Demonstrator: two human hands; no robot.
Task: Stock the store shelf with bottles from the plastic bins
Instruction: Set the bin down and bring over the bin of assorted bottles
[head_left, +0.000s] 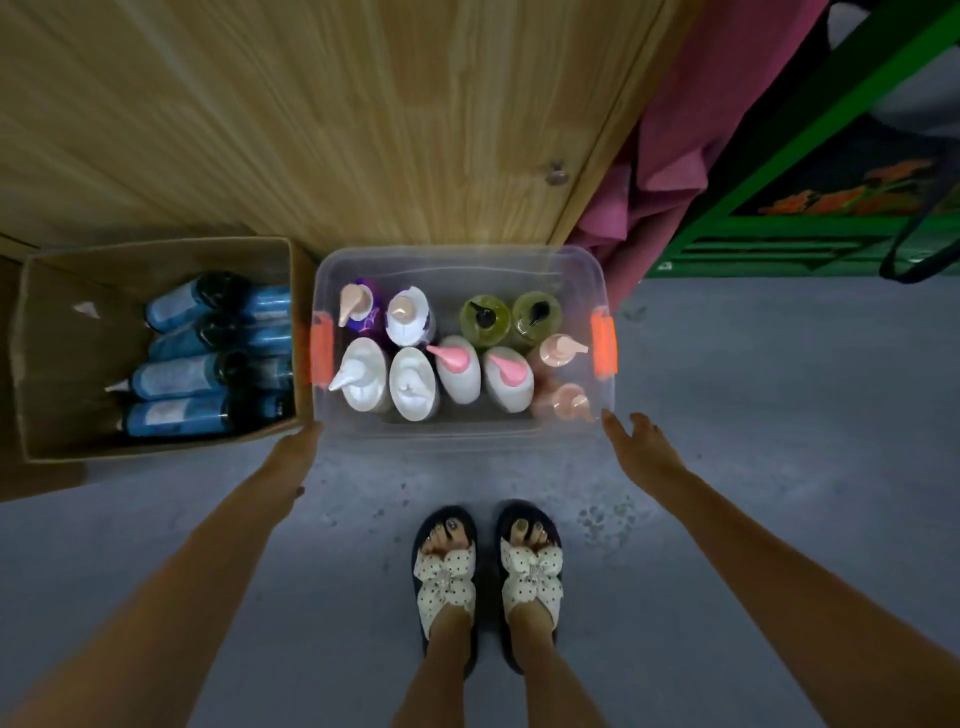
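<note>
A clear plastic bin (462, 423) with orange latches stands on the grey floor against a wooden cabinet. Several pump bottles stand upright in it: white ones with white pumps (363, 382), white ones with pink pumps (458, 369), two green ones (485, 317) and peach ones (558, 353). My left hand (296, 452) reaches to the bin's near left corner, fingers straight, fingertips at the corner. My right hand (641, 447) is open at the near right corner, fingertips close to the rim. Neither hand holds a bottle.
A cardboard box (67, 364) left of the bin holds several blue bottles (176, 376) lying on their sides. The wooden cabinet door (363, 130) rises behind. Pink cloth (670, 171) and a green rack (810, 218) stand at the right. My sandalled feet (488, 566) stand just before the bin.
</note>
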